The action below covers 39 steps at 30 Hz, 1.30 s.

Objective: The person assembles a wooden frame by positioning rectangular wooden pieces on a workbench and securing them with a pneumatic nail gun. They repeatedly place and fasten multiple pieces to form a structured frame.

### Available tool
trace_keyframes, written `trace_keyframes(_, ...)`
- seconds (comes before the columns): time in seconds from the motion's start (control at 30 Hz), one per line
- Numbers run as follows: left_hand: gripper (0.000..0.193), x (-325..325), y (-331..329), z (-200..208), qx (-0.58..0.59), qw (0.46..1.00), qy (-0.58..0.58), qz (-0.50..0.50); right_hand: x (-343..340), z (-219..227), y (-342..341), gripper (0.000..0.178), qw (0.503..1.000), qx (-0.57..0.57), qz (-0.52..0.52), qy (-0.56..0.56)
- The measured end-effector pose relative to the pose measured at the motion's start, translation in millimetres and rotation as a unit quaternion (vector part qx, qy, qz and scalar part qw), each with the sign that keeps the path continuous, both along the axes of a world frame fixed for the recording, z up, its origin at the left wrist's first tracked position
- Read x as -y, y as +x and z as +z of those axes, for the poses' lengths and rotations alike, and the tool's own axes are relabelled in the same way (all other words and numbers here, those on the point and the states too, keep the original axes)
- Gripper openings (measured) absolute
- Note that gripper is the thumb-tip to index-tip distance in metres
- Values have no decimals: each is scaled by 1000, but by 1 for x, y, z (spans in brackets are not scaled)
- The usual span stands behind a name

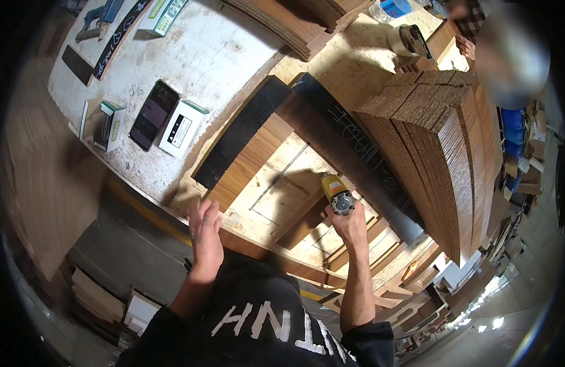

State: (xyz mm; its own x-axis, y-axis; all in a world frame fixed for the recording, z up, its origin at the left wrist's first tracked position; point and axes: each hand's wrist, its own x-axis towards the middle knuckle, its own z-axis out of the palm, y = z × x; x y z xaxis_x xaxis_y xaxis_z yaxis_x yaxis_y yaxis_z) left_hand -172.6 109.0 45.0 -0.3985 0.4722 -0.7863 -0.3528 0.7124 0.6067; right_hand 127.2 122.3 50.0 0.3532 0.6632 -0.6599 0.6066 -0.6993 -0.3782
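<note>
My right hand [350,221] is closed round a yellow and grey power tool [335,194] that looks like a nail gun. The tool stands over the middle of a wooden frame, beside its dark right-hand board [362,153], which bears chalk marks. My left hand [204,229] is open, fingers stretched, at the near end of the frame's left-hand board [243,131]. That board has a black face and a brown wood-grain side; whether my fingertips touch it I cannot tell. Inside the frame lies a brown wood strip [301,223] on the pale worktop.
A tall stack of brown boards [429,128] stands close on the right, another board stack [282,24] at the back. On the left lie a phone [155,115] and small white-green boxes [183,129]. A tub [408,41] and another person's hand [465,48] are at the far right.
</note>
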Motion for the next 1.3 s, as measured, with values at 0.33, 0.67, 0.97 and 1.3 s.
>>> trace_keyframes(0.33,19,14,-24,-40,181,973,-40,138,12,-15,12,42,1000,-11,2,-10)
trace_keyframes(0.67,51,12,-13,-24,125,987,-14,102,1,-2,9,41,999,-6,0,-34)
trace_keyframes(0.97,100,-54,40,-36,-411,742,195,-492,-5,7,4,43,999,-18,-6,-33)
trace_keyframes(1.3,106,-104,60,-113,-514,596,252,-563,-4,6,5,44,1000,-15,-8,-17)
